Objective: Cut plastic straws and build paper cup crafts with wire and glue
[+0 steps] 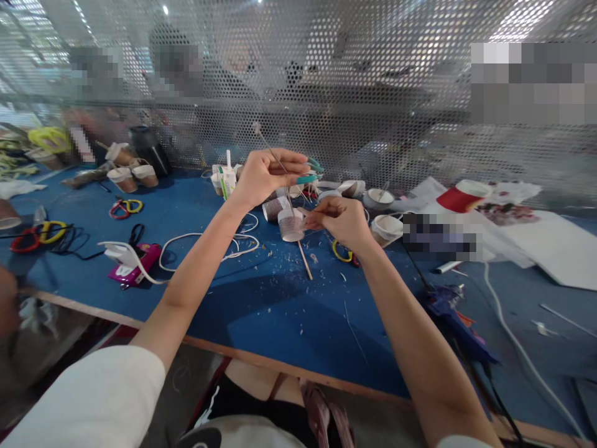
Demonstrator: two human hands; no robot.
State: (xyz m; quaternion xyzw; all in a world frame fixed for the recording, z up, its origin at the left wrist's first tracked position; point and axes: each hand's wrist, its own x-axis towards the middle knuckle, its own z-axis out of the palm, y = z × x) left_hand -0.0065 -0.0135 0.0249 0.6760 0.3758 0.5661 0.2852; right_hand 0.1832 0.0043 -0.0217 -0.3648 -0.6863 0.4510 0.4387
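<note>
My left hand (275,174) is raised over the table with its fingers closed around a thin wire-like stem (270,147), which has a small pale tip at its top. The stem runs down to a small cup (291,225) with a pale band, held tilted above the tabletop. Beside the cup's right side, my right hand (342,221) is in a pinch; what lies between its fingertips is too small to make out. Just below the cup is a thin wooden stick (305,261). Behind it lies another small patterned cup (271,210).
Small scraps litter the blue table (261,317). Yellow-and-red scissors (342,252) lie near my right hand. A blue glue gun (459,320) is at right, a purple power strip (135,264) with white cable at left. Several lidded cups (122,179) stand before a perforated metal screen (354,124).
</note>
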